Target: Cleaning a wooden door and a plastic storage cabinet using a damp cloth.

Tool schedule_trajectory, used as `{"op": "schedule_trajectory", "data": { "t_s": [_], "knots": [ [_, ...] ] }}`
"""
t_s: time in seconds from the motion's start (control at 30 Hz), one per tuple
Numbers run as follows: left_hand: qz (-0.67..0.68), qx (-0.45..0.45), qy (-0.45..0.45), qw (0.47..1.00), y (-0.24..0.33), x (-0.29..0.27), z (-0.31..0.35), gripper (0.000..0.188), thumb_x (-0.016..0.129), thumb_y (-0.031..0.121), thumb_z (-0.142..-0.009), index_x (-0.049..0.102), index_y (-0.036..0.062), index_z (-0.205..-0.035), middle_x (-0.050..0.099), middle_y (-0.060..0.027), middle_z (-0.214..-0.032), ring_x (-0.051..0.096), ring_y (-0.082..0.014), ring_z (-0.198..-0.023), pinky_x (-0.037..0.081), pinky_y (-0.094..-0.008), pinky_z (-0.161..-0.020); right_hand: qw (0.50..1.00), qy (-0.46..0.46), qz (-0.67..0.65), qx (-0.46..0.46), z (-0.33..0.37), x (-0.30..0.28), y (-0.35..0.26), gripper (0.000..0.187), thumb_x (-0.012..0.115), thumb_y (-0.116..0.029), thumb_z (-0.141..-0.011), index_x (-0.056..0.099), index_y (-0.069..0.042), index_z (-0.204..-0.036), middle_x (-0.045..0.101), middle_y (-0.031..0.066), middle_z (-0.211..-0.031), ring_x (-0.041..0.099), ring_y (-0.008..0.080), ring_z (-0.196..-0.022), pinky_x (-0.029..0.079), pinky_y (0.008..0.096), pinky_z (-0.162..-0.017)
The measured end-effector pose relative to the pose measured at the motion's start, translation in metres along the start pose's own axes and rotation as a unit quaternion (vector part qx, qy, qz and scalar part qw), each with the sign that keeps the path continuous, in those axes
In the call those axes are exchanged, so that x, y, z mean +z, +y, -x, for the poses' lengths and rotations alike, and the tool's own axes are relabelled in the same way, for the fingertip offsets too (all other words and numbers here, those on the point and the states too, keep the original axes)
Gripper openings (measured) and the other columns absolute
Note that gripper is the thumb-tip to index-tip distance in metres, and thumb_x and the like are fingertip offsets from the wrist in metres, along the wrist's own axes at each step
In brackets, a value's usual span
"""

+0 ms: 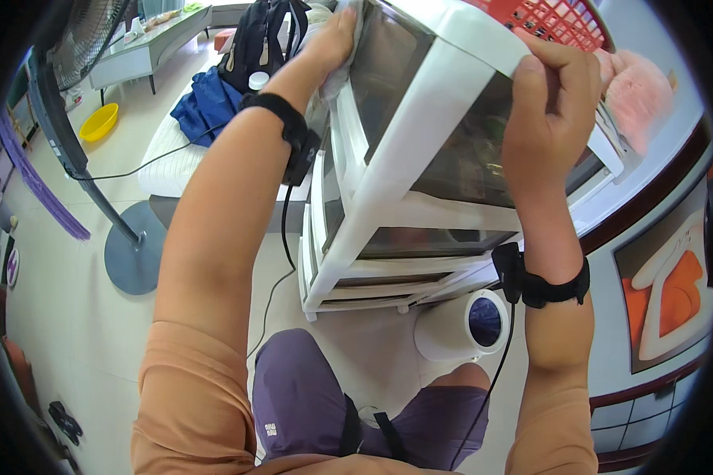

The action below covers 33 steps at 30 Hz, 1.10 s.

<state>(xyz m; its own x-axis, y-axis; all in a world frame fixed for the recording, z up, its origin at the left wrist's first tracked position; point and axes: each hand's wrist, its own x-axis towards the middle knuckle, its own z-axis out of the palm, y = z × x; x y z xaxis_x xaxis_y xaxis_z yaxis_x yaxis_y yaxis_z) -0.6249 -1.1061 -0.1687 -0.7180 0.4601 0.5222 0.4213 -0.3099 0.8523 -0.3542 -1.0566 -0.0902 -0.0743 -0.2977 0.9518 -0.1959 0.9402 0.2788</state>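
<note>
A white drawer unit (400, 134) with dark see-through panels stands in front of me, apparently tilted in this view. My left hand (334, 41) is at its far left side, holding a pale grey cloth (356, 36) against the panel; the fingertips are partly hidden by the cloth. At the upper right corner, my right hand (553, 111) grips the unit's top edge with fingers curled and the thumb on the near side. Each forearm wears a black strap with a small box and a cable.
A red plastic basket (558, 28) sits on top of the unit, with a pink plush thing (635, 95) beyond. A white bin (451, 326) stands at its foot. Leftward are a fan (95, 190), a blue bag (206, 107), a black backpack (257, 47) and a yellow basin (99, 123).
</note>
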Motion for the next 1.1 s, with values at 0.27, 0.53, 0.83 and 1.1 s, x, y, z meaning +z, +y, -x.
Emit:
{"op": "schedule_trajectory", "data": {
  "t_s": [0.27,0.53,0.83,1.1],
  "knots": [
    [0.028,-0.070,-0.040,0.996,-0.110,-0.010,0.088,0.050,0.028,0.040,-0.102,0.052,0.0035,-0.126,0.060,-0.0100,-0.114,0.056,-0.0166,-0.100,0.042,-0.0309,-0.092,1.000,-0.003,0.018,-0.017,-0.001,-0.003,0.000,0.013,0.057,-0.016,-0.084,0.065,-0.007,-0.091,0.050,0.0049,-0.082,0.044,0.0194,-0.079,0.036,0.0299,-0.073],
    [0.225,0.104,0.121,0.961,0.034,0.007,0.118,0.039,0.041,0.031,-0.101,0.058,-0.0033,-0.105,0.060,-0.0088,-0.095,0.053,-0.0134,-0.090,0.042,-0.0283,-0.081,1.000,0.003,0.025,0.004,0.000,-0.001,0.001,0.014,0.058,-0.017,-0.084,0.065,-0.008,-0.092,0.049,0.0037,-0.081,0.042,0.0178,-0.077,0.035,0.0291,-0.070],
    [-0.045,0.473,0.026,0.880,0.108,0.021,0.167,0.046,0.045,0.024,-0.090,0.046,0.0038,-0.132,0.045,-0.0208,-0.134,0.041,-0.0357,-0.125,0.033,-0.0379,-0.101,1.000,0.010,-0.008,0.022,0.002,-0.001,0.001,0.013,0.059,-0.016,-0.085,0.066,-0.008,-0.091,0.051,0.0031,-0.080,0.046,0.0177,-0.077,0.037,0.0296,-0.069],
    [-0.175,0.370,0.046,0.911,0.011,0.015,0.257,0.056,0.073,0.010,-0.068,0.060,0.0118,-0.123,0.044,-0.0178,-0.140,0.044,-0.0451,-0.124,0.042,-0.0444,-0.098,0.999,-0.033,-0.025,0.023,0.002,-0.009,0.002,0.015,0.052,-0.008,-0.093,0.062,0.000,-0.101,0.056,0.0040,-0.094,0.053,0.0107,-0.085,0.042,0.0220,-0.078]
  ]
}}
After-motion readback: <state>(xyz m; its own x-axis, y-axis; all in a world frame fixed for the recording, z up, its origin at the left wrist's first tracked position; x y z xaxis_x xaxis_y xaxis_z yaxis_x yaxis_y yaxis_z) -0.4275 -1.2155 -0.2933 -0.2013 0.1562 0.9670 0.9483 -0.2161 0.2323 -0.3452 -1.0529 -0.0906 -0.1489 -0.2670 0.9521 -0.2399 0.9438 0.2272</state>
